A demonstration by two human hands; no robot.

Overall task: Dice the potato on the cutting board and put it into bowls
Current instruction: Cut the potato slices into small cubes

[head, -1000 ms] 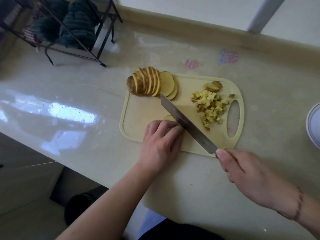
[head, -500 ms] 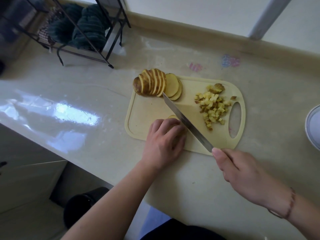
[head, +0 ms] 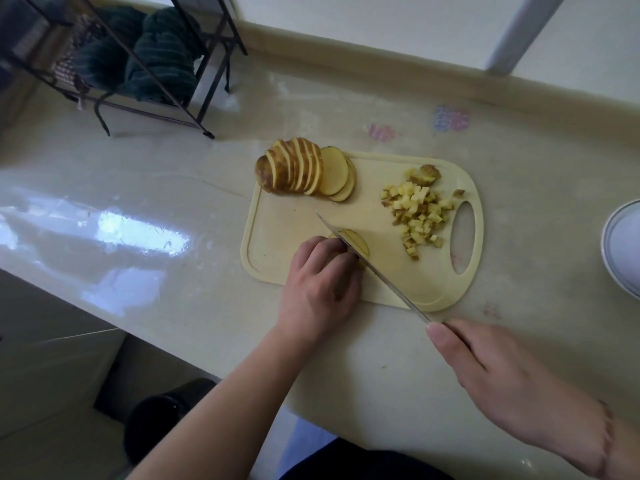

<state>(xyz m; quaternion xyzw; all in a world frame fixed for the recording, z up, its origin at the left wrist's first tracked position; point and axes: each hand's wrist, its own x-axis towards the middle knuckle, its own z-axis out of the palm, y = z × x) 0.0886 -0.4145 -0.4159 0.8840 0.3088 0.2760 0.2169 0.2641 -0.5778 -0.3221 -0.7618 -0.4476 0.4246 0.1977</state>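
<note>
Your knife point(head: 372, 266) runs diagonally from lower right to upper left across the cutting board point(head: 277, 237), over a potato slice point(head: 356, 241) near the board's lower middle. The sliced potato point(head: 301, 169) fans along the board's upper left corner; the diced pieces point(head: 417, 216) lie at right. The surface point(head: 138, 188) is glossy beige, a bowl point(head: 620, 244) at the right edge. Your left hand point(head: 320, 289) presses curled fingers onto the slice; your right hand point(head: 512, 386) has its grip closed round the knife handle.

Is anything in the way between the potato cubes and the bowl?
Nothing visible. The cubes lie by the board's handle hole, and the bowl sits off the board's right end with only bare counter between. Both hands work near the board's front edge.
</note>
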